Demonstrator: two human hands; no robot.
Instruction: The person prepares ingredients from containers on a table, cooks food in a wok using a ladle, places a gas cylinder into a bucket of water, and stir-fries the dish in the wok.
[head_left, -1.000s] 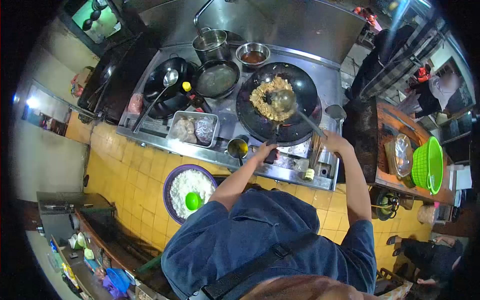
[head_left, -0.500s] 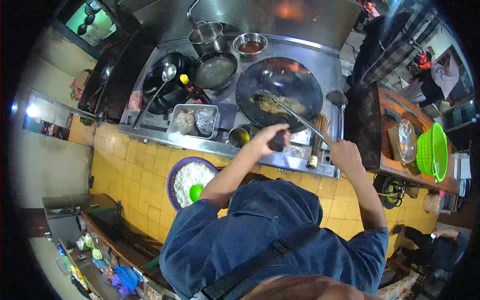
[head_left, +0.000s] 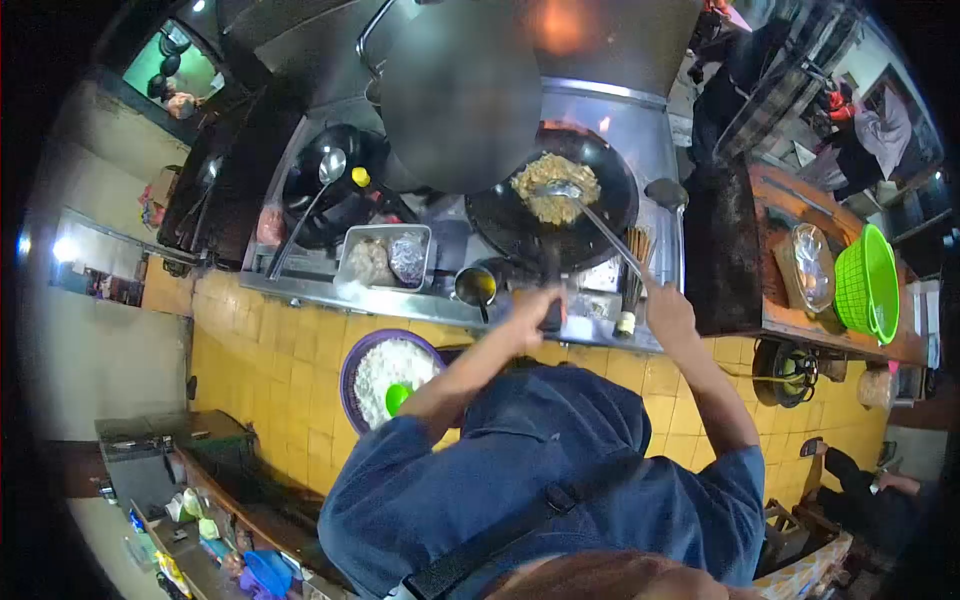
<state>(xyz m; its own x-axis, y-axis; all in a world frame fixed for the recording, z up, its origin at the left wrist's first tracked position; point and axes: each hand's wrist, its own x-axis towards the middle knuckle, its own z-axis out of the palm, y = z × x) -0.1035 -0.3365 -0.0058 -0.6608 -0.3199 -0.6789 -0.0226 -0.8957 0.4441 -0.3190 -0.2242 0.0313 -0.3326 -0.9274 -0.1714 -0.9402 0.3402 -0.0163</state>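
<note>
A large dark wok (head_left: 500, 225) sits on the steel stove, brown chopped food (head_left: 548, 206) in its middle. My left hand (head_left: 530, 318), slightly blurred, is closed on the wok handle (head_left: 552, 312) at the stove's front. In my right hand (head_left: 670, 312) is the long handle of a metal ladle (head_left: 562, 188), whose bowl rests in the food. A bamboo brush (head_left: 633, 285) lies between my hands and the right side of the stove. Small flames (head_left: 604, 124) show at the wok's far rim. A round grey blur hides part of the wok's upper left.
Left of the wok stand a metal tray (head_left: 385, 256) with bags, a small pot (head_left: 475, 287) and another wok (head_left: 335, 190). Below is a purple basin (head_left: 350, 382) of white rice. A green basket (head_left: 866, 285) stands right. Other people are at the right edge.
The wok tilted and came back, and the food now lies spread in its middle under the ladle. Both hands keep their hold. A grey blur has appeared over the back pans.
</note>
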